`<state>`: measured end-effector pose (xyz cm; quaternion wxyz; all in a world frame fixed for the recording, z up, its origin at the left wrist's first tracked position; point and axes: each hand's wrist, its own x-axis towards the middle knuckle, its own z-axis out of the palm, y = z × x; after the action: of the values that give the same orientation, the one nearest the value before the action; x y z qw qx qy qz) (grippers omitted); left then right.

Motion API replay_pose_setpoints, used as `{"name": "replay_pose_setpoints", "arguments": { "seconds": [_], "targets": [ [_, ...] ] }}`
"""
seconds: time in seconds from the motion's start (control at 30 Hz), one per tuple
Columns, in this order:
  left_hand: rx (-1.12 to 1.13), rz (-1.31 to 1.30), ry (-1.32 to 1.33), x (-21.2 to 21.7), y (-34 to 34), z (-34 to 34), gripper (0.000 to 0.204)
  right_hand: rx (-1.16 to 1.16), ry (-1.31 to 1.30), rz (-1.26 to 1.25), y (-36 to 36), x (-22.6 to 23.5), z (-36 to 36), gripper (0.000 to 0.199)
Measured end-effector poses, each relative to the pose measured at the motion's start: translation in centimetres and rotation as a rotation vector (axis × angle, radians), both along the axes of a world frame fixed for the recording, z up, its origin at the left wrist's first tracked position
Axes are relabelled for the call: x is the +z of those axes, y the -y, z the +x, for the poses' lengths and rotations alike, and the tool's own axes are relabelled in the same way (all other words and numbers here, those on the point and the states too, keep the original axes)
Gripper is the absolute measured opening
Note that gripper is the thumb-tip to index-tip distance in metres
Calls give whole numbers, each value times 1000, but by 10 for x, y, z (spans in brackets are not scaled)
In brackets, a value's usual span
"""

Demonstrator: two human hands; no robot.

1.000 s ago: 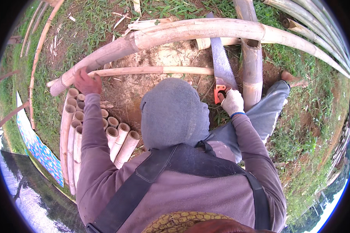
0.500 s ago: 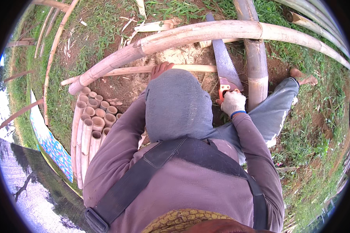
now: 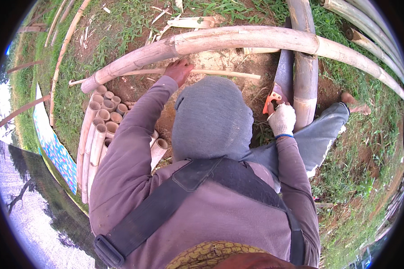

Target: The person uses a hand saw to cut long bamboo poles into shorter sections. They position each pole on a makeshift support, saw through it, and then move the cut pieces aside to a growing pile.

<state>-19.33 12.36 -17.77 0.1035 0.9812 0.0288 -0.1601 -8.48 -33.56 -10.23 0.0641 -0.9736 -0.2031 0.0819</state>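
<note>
In my right hand (image 3: pixel 282 120), which wears a white knitted glove, is the orange grip of a handsaw (image 3: pixel 284 74). Its blade points away from me, passes under a thick bamboo pole (image 3: pixel 242 36), and lies close along the left side of an upright-running bamboo pole (image 3: pixel 304 76). Bare and reaching forward, my left hand (image 3: pixel 178 71) is closed round a thin bamboo strip (image 3: pixel 229 73). That strip runs crosswise below the thick pole, its left end passing near the pole's end. Some of the left fingers are hard to make out.
Several cut bamboo tubes (image 3: pixel 98 130) stand bundled at the left, with another tube (image 3: pixel 159 147) beside my left arm. Long bamboo poles (image 3: pixel 368 40) lie at the far right. Split pieces (image 3: pixel 193 22) and sawdust are on the ground. A grey-blue rounded cloth shape (image 3: pixel 211 121) fills the middle.
The saw has swung to the right against the pole, my right hand moving with it. My left hand has shifted forward on the bamboo strip, which now shows a narrower side.
</note>
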Motion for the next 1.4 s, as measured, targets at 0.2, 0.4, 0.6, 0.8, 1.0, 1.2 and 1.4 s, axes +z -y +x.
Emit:
{"name": "replay_pose_setpoints", "arguments": {
  "seconds": [0.2,0.4,0.6,0.8,1.0,1.2,1.4],
  "targets": [
    [-47,29,60,35,34,-31,36,580,335,299,-67,-5,3,53],
    [-7,-22,19,18,41,-14,37,560,-115,-382,-60,-200,27,23],
    [525,-143,627,29,99,-78,52,651,-102,-394,-76,-110,3,21],
    [1876,-992,1018,-15,50,-71,93,633,-9,-294,-94,-28,2,20],
    [1986,-625,1073,47,-31,-46,113,727,161,-119,-140,45,43,19],
    [1897,-1017,1340,100,-38,12,119,827,347,-8,-179,136,96,25],
    [1800,-1435,1646,66,-54,-12,94,872,245,54,-178,122,110,28]
  ]
}}
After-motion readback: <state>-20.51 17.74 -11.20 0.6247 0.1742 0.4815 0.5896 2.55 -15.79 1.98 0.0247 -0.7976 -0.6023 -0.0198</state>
